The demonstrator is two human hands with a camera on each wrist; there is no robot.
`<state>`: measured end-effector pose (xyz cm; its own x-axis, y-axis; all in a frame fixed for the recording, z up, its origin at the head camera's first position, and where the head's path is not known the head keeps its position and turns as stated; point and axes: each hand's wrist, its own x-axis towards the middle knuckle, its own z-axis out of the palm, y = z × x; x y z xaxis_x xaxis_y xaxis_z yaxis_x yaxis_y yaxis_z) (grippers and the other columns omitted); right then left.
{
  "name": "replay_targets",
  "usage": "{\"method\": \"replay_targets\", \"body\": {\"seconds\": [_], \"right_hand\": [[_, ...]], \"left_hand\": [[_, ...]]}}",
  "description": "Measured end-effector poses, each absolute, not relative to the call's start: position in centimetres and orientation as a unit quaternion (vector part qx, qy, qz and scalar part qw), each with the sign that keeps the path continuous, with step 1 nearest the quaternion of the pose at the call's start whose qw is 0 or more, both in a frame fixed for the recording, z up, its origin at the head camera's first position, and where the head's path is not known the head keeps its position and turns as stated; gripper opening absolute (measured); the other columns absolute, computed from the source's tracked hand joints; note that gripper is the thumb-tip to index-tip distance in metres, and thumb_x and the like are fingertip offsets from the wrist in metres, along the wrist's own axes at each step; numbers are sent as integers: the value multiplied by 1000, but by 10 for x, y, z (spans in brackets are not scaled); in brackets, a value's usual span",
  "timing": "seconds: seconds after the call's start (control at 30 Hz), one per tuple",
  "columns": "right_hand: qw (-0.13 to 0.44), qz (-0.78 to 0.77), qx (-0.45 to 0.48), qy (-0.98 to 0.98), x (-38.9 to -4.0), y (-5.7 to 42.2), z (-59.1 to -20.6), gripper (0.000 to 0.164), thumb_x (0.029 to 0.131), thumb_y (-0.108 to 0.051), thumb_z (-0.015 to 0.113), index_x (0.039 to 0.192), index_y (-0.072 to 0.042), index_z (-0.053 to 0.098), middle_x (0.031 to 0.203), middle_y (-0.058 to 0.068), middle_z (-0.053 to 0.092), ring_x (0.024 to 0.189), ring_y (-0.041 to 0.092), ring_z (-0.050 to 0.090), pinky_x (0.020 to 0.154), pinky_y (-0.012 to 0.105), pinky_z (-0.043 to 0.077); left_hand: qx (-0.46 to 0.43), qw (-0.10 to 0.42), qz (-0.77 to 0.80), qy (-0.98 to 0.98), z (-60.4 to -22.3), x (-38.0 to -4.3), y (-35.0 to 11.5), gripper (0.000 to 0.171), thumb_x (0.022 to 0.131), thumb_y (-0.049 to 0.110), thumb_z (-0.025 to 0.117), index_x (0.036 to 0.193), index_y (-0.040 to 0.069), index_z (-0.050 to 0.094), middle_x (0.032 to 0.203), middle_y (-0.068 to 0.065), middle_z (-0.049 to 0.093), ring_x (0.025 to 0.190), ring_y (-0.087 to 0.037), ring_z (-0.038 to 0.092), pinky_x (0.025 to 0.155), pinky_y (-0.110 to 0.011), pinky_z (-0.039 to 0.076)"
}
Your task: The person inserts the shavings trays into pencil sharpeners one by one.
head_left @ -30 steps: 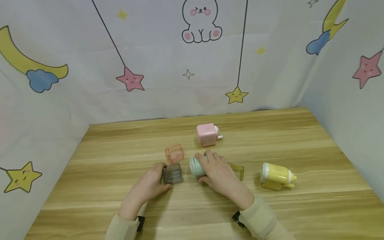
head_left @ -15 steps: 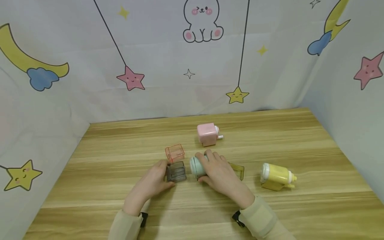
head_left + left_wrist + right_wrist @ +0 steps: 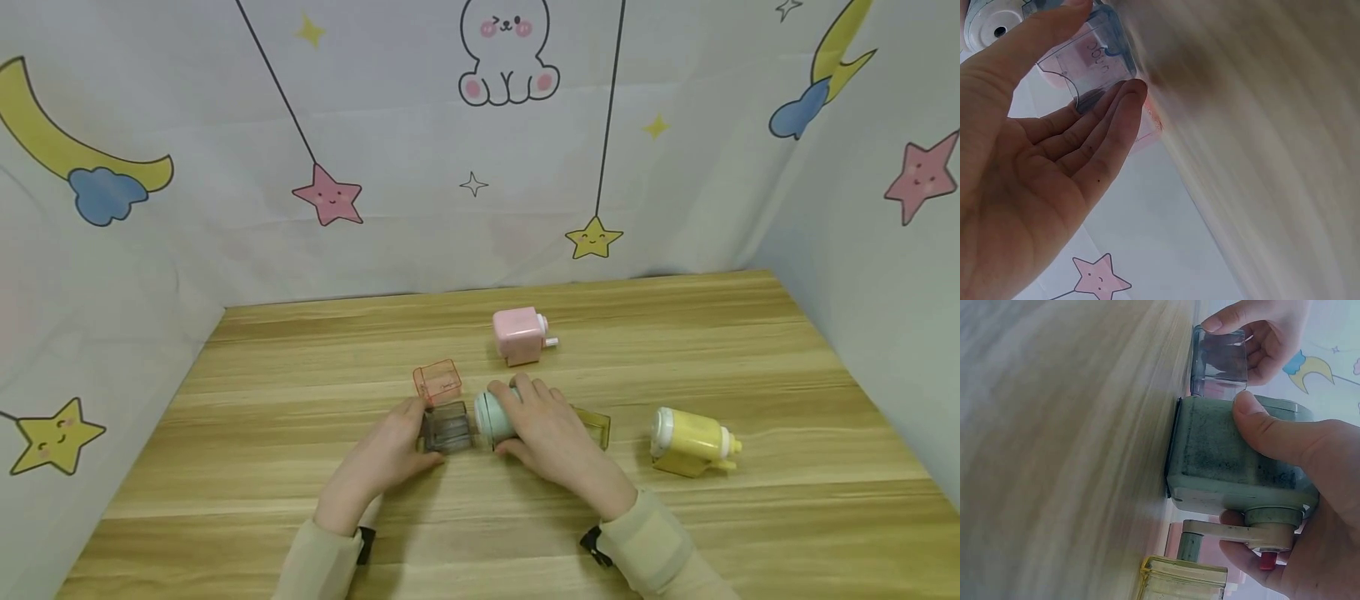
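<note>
Left hand (image 3: 385, 452) pinching the grey transparent container (image 3: 448, 429), just left of the green crank pencil sharpener (image 3: 493, 419) gripped by the right hand (image 3: 549, 435); red transparent container (image 3: 438, 382), far side; yellow sharpener (image 3: 692, 442), right.

The green sharpener (image 3: 493, 419) shows dark mottling; the transparent box (image 3: 448, 429) is grey. The pink sharpener (image 3: 518, 335) and yellow sharpener (image 3: 690, 437) have white details. The tabletop (image 3: 795, 400) has light-brown striped woodgrain; the white curtain (image 3: 405, 237) bears pink and yellow stars (image 3: 327, 196).
</note>
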<state>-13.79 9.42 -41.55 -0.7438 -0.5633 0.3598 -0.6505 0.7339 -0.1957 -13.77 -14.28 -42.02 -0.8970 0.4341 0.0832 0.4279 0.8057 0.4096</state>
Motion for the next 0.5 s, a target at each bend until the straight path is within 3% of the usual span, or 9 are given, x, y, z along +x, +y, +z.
{"method": "replay_targets", "body": {"seconds": [0.5], "right_hand": [[130,162,330,-921,-140,94,-416,73,65,-39,76,125,-14,41,98,6,49,81,18,45,61,33,44]], "left_hand": [[249,-13,214,944,-424,-141,-140,65,62,25,80,110,-4,47,99,-16,59,85,-21,55,74,-40,53]]}}
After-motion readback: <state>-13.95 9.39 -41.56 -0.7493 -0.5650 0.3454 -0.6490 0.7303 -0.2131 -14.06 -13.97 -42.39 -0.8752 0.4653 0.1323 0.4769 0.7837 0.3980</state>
